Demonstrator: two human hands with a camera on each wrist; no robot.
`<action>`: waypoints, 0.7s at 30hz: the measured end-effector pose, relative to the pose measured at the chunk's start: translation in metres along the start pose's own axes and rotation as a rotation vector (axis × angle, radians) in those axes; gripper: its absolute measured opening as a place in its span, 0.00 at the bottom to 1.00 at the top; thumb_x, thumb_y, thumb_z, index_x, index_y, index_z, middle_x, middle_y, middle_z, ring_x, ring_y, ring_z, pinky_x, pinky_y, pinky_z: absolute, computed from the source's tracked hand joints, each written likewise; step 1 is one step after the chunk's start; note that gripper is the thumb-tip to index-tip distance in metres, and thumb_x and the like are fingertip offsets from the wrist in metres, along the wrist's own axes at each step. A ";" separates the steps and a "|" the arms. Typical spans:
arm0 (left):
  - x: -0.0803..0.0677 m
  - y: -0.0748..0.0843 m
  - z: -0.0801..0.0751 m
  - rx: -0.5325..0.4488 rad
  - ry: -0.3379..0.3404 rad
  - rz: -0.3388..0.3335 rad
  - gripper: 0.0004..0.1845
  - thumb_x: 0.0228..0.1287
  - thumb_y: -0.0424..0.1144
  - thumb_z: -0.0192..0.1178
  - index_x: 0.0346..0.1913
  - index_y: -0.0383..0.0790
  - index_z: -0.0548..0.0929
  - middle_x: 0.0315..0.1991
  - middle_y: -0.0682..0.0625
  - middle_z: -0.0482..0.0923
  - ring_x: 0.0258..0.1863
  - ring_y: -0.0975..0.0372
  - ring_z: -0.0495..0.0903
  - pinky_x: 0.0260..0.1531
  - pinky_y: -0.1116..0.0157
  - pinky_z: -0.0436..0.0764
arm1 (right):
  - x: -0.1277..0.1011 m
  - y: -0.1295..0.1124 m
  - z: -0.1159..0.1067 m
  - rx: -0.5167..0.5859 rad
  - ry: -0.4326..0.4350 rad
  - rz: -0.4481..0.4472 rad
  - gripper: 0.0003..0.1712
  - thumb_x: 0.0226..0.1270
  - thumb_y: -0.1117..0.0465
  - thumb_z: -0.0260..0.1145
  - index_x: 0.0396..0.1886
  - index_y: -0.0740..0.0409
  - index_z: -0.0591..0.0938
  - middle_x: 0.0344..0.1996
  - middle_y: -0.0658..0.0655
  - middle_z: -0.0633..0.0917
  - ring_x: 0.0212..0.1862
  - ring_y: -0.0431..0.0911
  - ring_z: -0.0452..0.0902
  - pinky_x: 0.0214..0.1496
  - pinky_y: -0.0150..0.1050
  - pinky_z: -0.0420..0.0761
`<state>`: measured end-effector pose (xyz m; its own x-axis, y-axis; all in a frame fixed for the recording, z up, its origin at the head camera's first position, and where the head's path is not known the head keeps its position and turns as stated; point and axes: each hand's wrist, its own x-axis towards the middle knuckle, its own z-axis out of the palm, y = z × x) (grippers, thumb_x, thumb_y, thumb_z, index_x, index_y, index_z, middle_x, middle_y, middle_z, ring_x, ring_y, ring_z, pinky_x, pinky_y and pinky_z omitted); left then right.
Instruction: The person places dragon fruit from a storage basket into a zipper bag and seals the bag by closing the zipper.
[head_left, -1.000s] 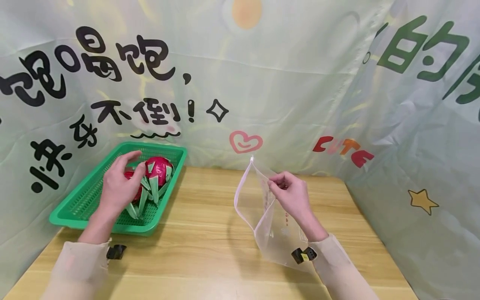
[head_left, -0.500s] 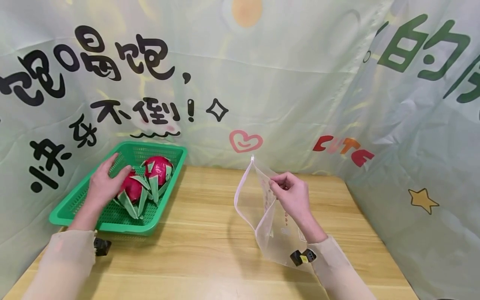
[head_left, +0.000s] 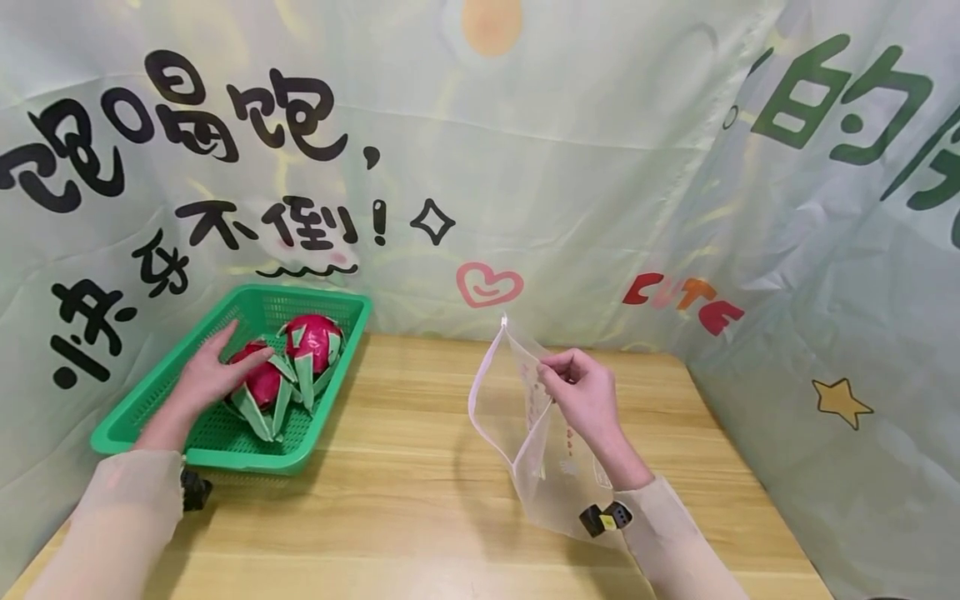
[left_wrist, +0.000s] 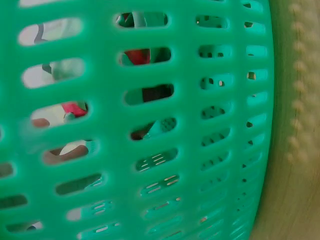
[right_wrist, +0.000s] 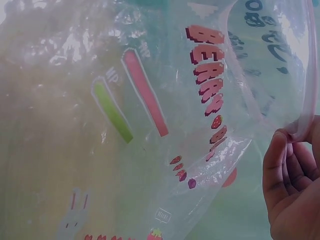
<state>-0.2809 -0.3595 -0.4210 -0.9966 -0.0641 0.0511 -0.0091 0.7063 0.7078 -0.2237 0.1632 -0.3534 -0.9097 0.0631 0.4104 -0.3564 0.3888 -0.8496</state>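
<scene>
Here, fingers [right_wrist: 275,164] pinch filmy bag [head_left: 553,479]; basket [head_left: 243,459] slotted.

Two dragon fruits [head_left: 317,340], one basket [head_left: 247,458], one bag [head_left: 546,492], two hands [head_left: 585,392].

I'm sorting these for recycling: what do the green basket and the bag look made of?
Green basket: probably molded plastic, smooth and faintly glossy, given its even color and regular slots. Bag: likely thin plastic film, shiny, since it's see-through and catches bright highlights.
</scene>
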 end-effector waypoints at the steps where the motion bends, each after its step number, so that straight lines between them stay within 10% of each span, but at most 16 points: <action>1: 0.001 -0.002 0.000 -0.002 -0.013 0.001 0.56 0.73 0.67 0.55 0.84 0.39 0.35 0.81 0.26 0.32 0.77 0.25 0.38 0.66 0.23 0.50 | 0.002 0.004 0.001 0.009 0.002 0.010 0.04 0.67 0.74 0.69 0.39 0.72 0.86 0.30 0.68 0.87 0.23 0.35 0.75 0.24 0.25 0.75; 21: 0.007 -0.011 0.011 0.081 -0.093 0.049 0.61 0.68 0.60 0.66 0.81 0.24 0.40 0.77 0.18 0.42 0.74 0.24 0.46 0.70 0.29 0.55 | 0.010 0.012 0.011 0.337 0.115 0.079 0.08 0.68 0.70 0.71 0.42 0.73 0.86 0.24 0.49 0.86 0.23 0.40 0.78 0.24 0.29 0.79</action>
<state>-0.2883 -0.3605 -0.4363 -0.9993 0.0351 0.0157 0.0370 0.7619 0.6466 -0.2397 0.1586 -0.3625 -0.9141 0.1915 0.3576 -0.3538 0.0547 -0.9337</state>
